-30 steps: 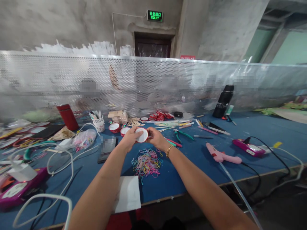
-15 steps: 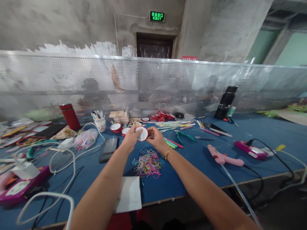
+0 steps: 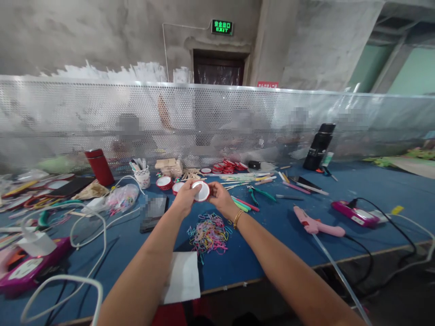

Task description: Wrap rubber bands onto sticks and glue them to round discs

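Note:
Both my hands are raised over the middle of the table around a round white piece with a red rim [image 3: 201, 192], like a shallow paper cup or lid. My left hand [image 3: 182, 198] pinches its left side, the thumb lying on the white face. On the opposite edge, the bent fingers of my right hand [image 3: 220, 199] hold the red rim. Two similar red-rimmed cups [image 3: 164, 182] stand just beyond my left hand. Below my hands lies a loose heap of coloured elastic loops [image 3: 210, 233], with a white paper sheet [image 3: 185, 278] nearer to me.
Pliers [image 3: 261, 194] and a pink glue gun [image 3: 316, 225] lie to the right. More red-rimmed pieces [image 3: 228, 167] are piled behind, near a perforated metal screen [image 3: 210, 104]. A red flask [image 3: 99, 166], a pen cup [image 3: 142, 177] and white cables [image 3: 102, 226] occupy the left.
The held piece has turned slightly between my fingers, and my right fingers have shifted a little on its rim. Both hands stay in nearly the same place.

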`<state>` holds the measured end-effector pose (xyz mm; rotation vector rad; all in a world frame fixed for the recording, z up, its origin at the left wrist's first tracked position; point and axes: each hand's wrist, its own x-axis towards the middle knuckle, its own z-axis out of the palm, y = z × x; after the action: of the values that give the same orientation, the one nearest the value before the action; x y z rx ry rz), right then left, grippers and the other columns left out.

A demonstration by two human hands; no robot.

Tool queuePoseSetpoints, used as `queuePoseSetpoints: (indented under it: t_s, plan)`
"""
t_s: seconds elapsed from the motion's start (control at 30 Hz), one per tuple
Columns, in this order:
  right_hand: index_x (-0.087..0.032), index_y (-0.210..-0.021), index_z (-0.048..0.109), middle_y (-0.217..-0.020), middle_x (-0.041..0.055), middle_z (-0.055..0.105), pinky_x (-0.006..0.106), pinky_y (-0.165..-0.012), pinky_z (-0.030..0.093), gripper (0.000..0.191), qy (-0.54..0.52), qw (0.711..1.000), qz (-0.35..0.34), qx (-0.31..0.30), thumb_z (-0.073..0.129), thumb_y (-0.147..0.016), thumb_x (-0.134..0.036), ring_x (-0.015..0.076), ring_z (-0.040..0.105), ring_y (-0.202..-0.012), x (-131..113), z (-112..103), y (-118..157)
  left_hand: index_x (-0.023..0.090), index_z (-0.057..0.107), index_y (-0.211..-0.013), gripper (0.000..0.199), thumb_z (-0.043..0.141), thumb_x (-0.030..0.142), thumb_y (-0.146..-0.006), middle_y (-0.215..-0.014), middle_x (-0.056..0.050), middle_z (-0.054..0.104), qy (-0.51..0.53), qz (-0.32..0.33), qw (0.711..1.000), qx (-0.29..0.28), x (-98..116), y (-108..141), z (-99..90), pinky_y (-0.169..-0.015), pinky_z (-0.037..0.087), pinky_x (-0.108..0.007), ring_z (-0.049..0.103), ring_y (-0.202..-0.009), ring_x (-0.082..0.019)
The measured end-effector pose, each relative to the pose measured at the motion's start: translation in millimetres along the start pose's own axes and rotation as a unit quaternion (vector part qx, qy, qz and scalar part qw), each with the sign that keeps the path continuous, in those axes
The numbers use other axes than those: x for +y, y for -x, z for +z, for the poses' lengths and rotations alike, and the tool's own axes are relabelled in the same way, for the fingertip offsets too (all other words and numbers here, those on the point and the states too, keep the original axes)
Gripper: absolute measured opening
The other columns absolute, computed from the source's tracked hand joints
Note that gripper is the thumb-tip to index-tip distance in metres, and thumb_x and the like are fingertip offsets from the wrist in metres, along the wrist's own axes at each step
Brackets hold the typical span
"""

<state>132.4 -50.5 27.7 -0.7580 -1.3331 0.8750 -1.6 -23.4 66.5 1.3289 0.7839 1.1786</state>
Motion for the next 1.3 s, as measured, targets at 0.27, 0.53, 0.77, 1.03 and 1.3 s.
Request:
queuePoseSetpoints:
  t_s: [0.27,0.53,0.77,1.03,1.3]
  plan:
    - [-0.018,-0.083,0.054,-0.081,0.0012,0.061,0.03,-0.066,0.048,0.049,-0.155,0.969,0.191,0.008,0.084,-0.045,-0.026,0.0136,0.056,-0.073,-0.9,-2.3,5.4,0.016,0.055,-0.081,0.035,0.073,0.039,-0.061,-0.068,0.002,0.056,0.036,0.02,0.996,-0.077,13.5,9.3,1.0,-0.053,0.041,-0.019,0.051,-0.058,-0.008]
    - [-0.019,-0.082,0.056,-0.075,-0.0006,0.061,0.024,-0.059,0.046,0.039,-0.11,0.977,0.17,0.063,0.071,-0.063,-0.05,0.0117,0.056,-0.066,-15.3,-4.1,1.9,0.015,0.057,-0.086,0.038,0.07,0.039,-0.06,-0.069,0.001,0.058,-0.079,0.025,0.996,-0.024,1.7,-0.1,-3.2,-0.051,0.038,-0.019,0.051,-0.057,-0.01]
    - [-0.02,-0.09,0.06,-0.067,-0.0024,0.06,0.025,-0.057,0.045,0.036,-0.03,0.995,0.092,0.024,0.069,-0.067,-0.046,0.0113,0.056,-0.058,-10.7,-1.2,4.9,0.016,0.061,-0.104,0.043,0.065,0.034,-0.065,-0.074,-0.001,0.061,-0.107,0.071,0.991,-0.039,4.2,1.5,-2.5,-0.052,0.037,-0.02,0.05,-0.057,-0.01]
    - [-0.019,-0.086,0.057,-0.066,-0.0025,0.061,0.024,-0.055,0.046,0.038,-0.032,0.992,0.126,-0.008,0.07,-0.064,-0.047,0.0107,0.057,-0.054,-13.4,-3.5,6.4,0.013,0.065,-0.078,0.035,0.073,0.038,-0.056,-0.064,-0.001,0.06,-0.137,0.051,0.989,-0.003,4.0,1.5,-2.9,-0.05,0.036,-0.021,0.05,-0.054,-0.011]
    - [-0.018,-0.079,0.059,-0.069,0.0,0.064,0.02,-0.051,0.042,0.034,0.034,0.992,0.122,0.004,0.065,-0.069,-0.05,0.009,0.057,-0.055,-14.7,-11.1,2.3,0.014,0.062,-0.073,0.027,0.071,0.032,-0.055,-0.064,-0.001,0.06,-0.1,0.025,0.994,0.043,7.9,-0.7,-3.5,-0.055,0.037,-0.023,0.051,-0.056,-0.011]
